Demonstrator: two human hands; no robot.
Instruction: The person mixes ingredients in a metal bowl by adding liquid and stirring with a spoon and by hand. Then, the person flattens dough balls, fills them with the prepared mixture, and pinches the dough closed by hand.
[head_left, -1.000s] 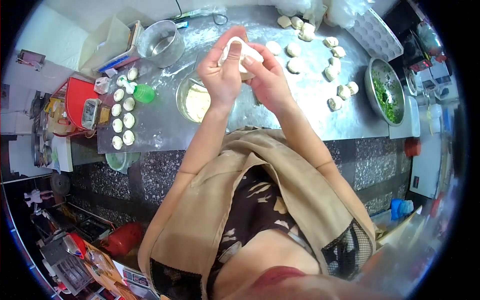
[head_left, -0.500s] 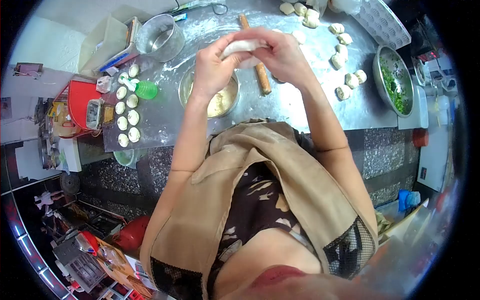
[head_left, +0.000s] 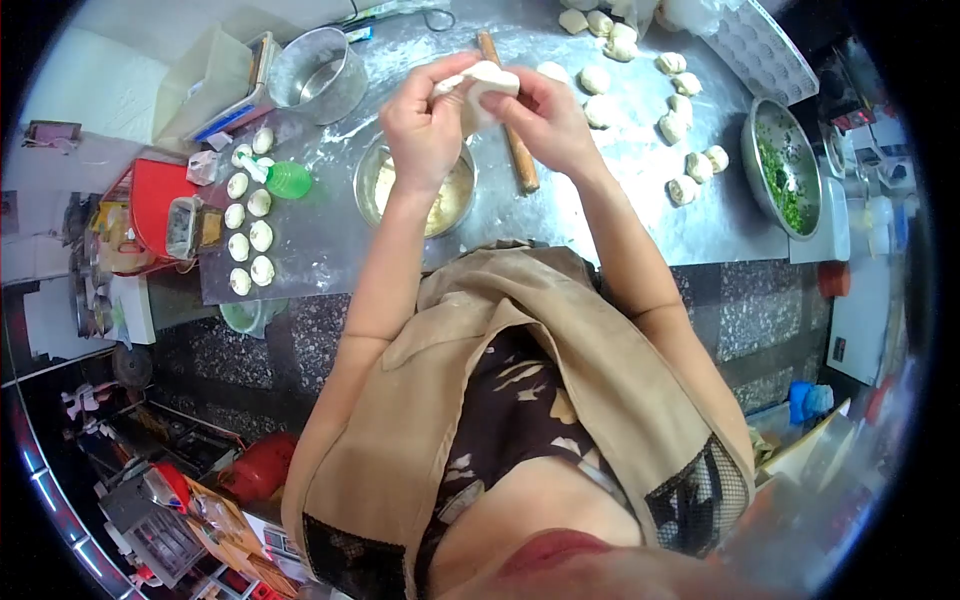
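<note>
A piece of white dough [head_left: 490,88] is stretched between my two hands, raised above the metal table. My left hand [head_left: 424,125] has its fingers closed on the dough's left edge. My right hand [head_left: 548,122] pinches its right side, thumb on the front face. Below the hands, a metal bowl [head_left: 452,200] with pale, crumbly contents stands on the table. A wooden rolling pin [head_left: 522,160] lies just right of the bowl, its middle partly hidden behind my right hand.
Round dough pieces [head_left: 261,236] stand in two columns at the left, near a green spray bottle [head_left: 288,180]. More dough pieces [head_left: 683,190] lie at the right, beside a bowl of chopped greens [head_left: 783,170]. A large pot [head_left: 318,82] stands at the back left.
From a raised, folded hold half a second ago, the dough now hangs more open between my hands. My right hand has moved left and down. The rolling pin, hidden at first, shows now.
</note>
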